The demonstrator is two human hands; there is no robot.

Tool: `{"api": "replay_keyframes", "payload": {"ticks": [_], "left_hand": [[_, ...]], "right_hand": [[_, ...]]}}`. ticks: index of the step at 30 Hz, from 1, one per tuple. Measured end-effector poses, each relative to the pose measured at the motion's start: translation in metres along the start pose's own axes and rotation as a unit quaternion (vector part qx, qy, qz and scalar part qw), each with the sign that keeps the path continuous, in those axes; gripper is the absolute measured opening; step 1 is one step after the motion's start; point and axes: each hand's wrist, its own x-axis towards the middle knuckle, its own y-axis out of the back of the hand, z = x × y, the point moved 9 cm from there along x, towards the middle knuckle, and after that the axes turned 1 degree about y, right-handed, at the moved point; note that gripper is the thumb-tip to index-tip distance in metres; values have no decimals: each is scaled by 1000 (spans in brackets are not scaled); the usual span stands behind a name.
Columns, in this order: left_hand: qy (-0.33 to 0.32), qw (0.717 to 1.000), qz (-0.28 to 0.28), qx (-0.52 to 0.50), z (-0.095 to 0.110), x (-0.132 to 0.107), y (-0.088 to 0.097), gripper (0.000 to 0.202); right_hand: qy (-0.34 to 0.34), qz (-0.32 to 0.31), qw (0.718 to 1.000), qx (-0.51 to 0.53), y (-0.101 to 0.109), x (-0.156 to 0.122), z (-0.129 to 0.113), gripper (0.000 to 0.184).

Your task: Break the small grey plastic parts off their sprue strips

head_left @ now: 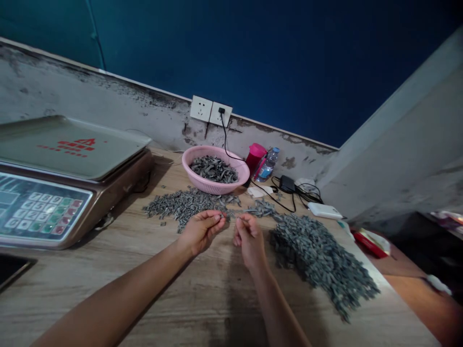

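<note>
My left hand (200, 232) and my right hand (249, 239) hover close together above a light wood table (152, 299). Each pinches something tiny and grey between thumb and fingertips, though the pieces are mostly hidden. A large heap of small grey pieces (318, 260) lies just right of my right hand. A looser spread of the same pieces (181, 205) lies beyond my left hand. Farther back, a pink plastic basket (216, 187) holds more of them.
An electronic weighing scale (68, 144) with a keypad stands at the table's left. At the back are a wall socket (211, 110), a black cable, a pink cup (255, 156), a water bottle (267, 165), a black adapter (287, 183) and a white power bank (324, 210).
</note>
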Motion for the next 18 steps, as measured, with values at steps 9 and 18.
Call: {"api": "replay_keyframes", "payload": {"ticks": [9, 18], "left_hand": [[-11, 998, -51, 40, -6, -3, -6, 14], [-176, 929, -170, 277, 5, -14, -29, 19]], "right_hand": [[27, -43, 998, -31, -5, -3, -10, 19], [7, -57, 995, -78, -5, -3, 5, 23]]}}
